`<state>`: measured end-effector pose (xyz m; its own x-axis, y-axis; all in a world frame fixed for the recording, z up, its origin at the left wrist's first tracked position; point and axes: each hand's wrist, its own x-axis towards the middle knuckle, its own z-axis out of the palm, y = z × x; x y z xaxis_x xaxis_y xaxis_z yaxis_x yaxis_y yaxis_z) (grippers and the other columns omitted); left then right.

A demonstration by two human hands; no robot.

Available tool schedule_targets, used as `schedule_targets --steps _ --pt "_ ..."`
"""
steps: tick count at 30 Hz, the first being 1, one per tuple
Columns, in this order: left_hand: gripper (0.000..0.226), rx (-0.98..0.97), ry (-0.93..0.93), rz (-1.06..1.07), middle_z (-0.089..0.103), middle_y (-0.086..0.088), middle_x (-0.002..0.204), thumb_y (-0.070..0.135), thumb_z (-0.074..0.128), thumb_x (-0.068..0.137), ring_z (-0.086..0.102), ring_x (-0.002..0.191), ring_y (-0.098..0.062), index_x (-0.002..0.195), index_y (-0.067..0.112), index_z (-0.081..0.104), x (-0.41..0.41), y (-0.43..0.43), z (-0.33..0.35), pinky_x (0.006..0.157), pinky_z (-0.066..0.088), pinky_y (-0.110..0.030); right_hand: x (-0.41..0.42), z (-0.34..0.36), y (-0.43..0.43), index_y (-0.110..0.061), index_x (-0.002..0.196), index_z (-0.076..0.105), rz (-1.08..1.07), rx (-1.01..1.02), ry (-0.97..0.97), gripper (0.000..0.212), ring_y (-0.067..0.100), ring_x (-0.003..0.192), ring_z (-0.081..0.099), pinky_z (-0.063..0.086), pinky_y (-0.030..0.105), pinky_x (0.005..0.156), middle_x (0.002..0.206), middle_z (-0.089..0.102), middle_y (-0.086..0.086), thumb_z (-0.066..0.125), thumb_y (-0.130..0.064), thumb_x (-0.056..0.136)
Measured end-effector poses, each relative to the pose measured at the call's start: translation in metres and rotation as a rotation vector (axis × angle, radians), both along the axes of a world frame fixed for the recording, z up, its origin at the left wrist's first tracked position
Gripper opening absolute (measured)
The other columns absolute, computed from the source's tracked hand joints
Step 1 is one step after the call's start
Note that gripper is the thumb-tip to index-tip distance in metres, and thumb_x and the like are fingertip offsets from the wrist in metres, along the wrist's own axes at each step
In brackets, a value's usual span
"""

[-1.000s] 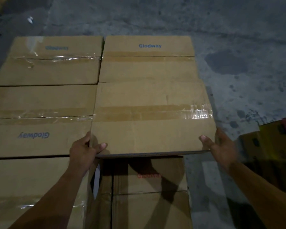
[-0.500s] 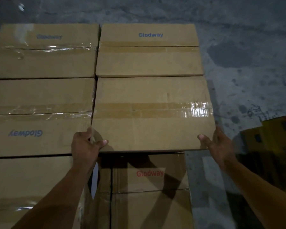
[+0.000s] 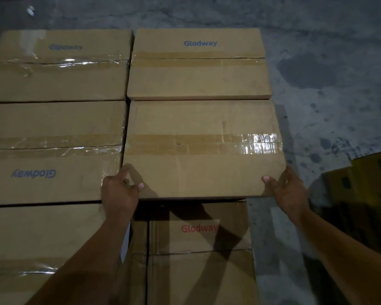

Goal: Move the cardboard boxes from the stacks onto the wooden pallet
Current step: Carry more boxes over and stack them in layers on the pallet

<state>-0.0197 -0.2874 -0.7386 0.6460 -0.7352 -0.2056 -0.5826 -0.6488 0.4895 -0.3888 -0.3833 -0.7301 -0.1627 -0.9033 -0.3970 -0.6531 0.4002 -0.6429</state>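
**Brown cartons, blue and red lettering**

The cardboard boxes (image 3: 204, 148) are coloured plain tan-brown, banded with glossy clear tape (image 3: 260, 143). "Glodway" is printed in blue on the far box (image 3: 199, 62) and in red on the lower box (image 3: 199, 230). The concrete floor (image 3: 330, 62) is mottled grey with dark blotches. Yellow cartons (image 3: 365, 186) are seen at right.

The held box (image 3: 204, 148) sits just before the far-right box (image 3: 199, 64), right of the middle-left box (image 3: 53, 150), above the lower box (image 3: 199, 236); yellow cartons (image 3: 365, 194) lie well right
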Motion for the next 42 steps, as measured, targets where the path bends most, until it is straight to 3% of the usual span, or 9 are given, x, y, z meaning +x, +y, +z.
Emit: schedule_targets --steps 5,7,10,12,17,21,26,32,42 --pt "0.050 0.083 -0.151 -0.012 0.064 -0.029 0.099 0.017 0.080 0.081 0.060 0.097 -0.045 0.128 0.014 0.065 -0.015 0.001 -0.001 0.083 0.050 -0.047 0.001 -0.008 0.002 -0.010 0.139 0.051 0.007 -0.055 0.126 0.055 0.039 0.125 0.055 0.044 0.045 0.101 0.135 0.058 0.019 0.068 -0.035 0.094" --pt "0.049 0.094 -0.161 -0.037 0.064 -0.029 0.096 0.020 0.078 0.080 0.056 0.102 -0.046 0.127 0.015 0.066 -0.018 0.007 -0.006 0.087 0.047 -0.048 0.005 -0.008 0.006 -0.015 0.148 0.044 0.077 -0.078 0.257 0.060 0.040 0.134 0.045 0.040 0.049 0.107 0.148 0.046 0.019 0.064 -0.037 0.096" --pt "0.073 0.091 -0.152 -0.087 0.062 -0.025 0.105 0.046 0.084 0.069 0.050 0.113 -0.042 0.133 0.017 0.062 -0.021 0.019 -0.011 0.095 0.044 -0.045 0.009 -0.008 0.016 -0.023 0.159 0.027 0.213 -0.018 0.357 0.072 0.037 0.151 0.018 0.021 0.051 0.120 0.167 0.014 0.014 0.055 -0.049 0.098" --pt "0.087 0.085 -0.148 -0.117 0.055 -0.027 0.116 0.046 0.091 0.062 0.046 0.118 -0.044 0.136 0.014 0.060 -0.022 0.024 -0.010 0.097 0.042 -0.047 0.008 -0.009 0.017 -0.027 0.162 0.017 0.258 0.031 0.358 0.081 0.036 0.154 0.007 0.013 0.053 0.123 0.169 0.000 0.012 0.053 -0.058 0.096" --pt "0.089 0.219 -0.186 -0.197 0.047 -0.025 0.126 0.066 0.072 0.073 0.039 0.120 -0.043 0.143 0.017 0.045 -0.019 0.015 -0.012 0.096 0.039 -0.049 0.006 -0.011 0.007 -0.026 0.162 0.011 0.307 0.056 0.378 0.081 0.039 0.154 0.003 0.011 0.055 0.124 0.169 -0.007 0.014 0.049 -0.058 0.098" --pt "0.091 0.330 -0.092 -0.189 0.027 -0.029 0.145 0.047 0.073 0.085 0.028 0.134 -0.044 0.156 0.013 0.027 -0.032 0.010 0.007 0.112 0.028 -0.045 -0.002 -0.008 0.005 -0.030 0.162 -0.001 0.398 0.136 0.398 0.089 0.040 0.154 -0.001 0.008 0.058 0.123 0.168 -0.013 0.013 0.048 -0.063 0.096" --pt "0.097 0.397 0.064 -0.252 0.007 -0.019 0.166 0.045 0.065 0.093 0.009 0.153 -0.034 0.161 0.020 0.002 -0.047 0.026 0.034 0.121 0.022 -0.043 -0.019 0.019 0.017 -0.028 0.162 0.001 0.492 0.162 0.455 0.083 0.038 0.155 0.003 0.012 0.060 0.123 0.169 -0.006 0.011 0.044 -0.060 0.099" --pt "0.086 0.344 0.005 -0.358 0.009 -0.015 0.167 0.045 0.059 0.097 0.010 0.153 -0.034 0.161 0.019 0.008 -0.078 0.051 0.086 0.122 0.023 -0.046 -0.040 0.080 0.056 -0.027 0.162 0.001 0.492 0.160 0.453 0.078 0.038 0.155 0.001 0.011 0.057 0.124 0.169 -0.005 0.011 0.039 -0.059 0.101" --pt "0.066 0.048 -0.107 -0.715 0.031 -0.014 0.161 0.040 0.052 0.102 0.032 0.146 -0.030 0.157 0.010 0.029 -0.169 0.075 0.248 0.116 0.031 -0.038 -0.109 0.234 0.191 -0.026 0.161 0.015 0.156 0.013 0.416 0.074 0.037 0.153 0.013 0.020 0.054 0.122 0.170 0.007 0.006 0.040 -0.060 0.101"
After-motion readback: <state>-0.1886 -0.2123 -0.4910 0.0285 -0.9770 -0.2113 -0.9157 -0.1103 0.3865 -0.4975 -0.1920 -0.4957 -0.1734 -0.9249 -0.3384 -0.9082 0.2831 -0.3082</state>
